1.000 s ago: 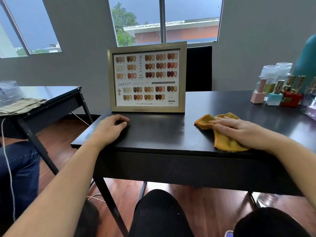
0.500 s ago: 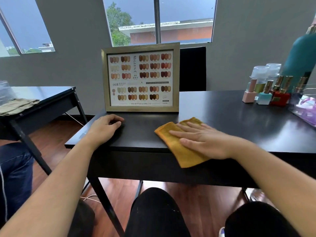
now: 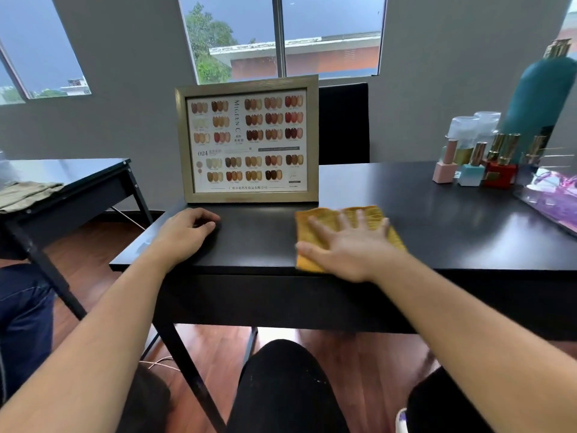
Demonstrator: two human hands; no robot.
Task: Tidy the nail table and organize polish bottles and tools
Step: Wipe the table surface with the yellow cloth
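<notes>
My right hand [image 3: 346, 245] lies flat, fingers spread, pressing a yellow cloth [image 3: 315, 226] onto the black nail table [image 3: 452, 226] near its front edge. My left hand [image 3: 184, 232] rests with curled fingers on the table's left end, holding nothing. Behind the hands stands a framed nail colour chart [image 3: 248, 139]. Polish bottles stand grouped at the back right: a pink one [image 3: 445, 165], a light blue one [image 3: 471, 173] and a red one [image 3: 499, 176] with gold caps.
A tall teal bottle [image 3: 540, 98] and clear-capped jars [image 3: 465, 126] stand behind the polishes. A clear case with purple contents [image 3: 555, 195] sits at the right edge. A black chair back [image 3: 343, 123] is beyond the table. A second table [image 3: 78, 179] with a folded cloth stands left.
My right hand slid the yellow cloth left along the front edge, then back a little to the right and farther onto the table. My left hand stayed put.
</notes>
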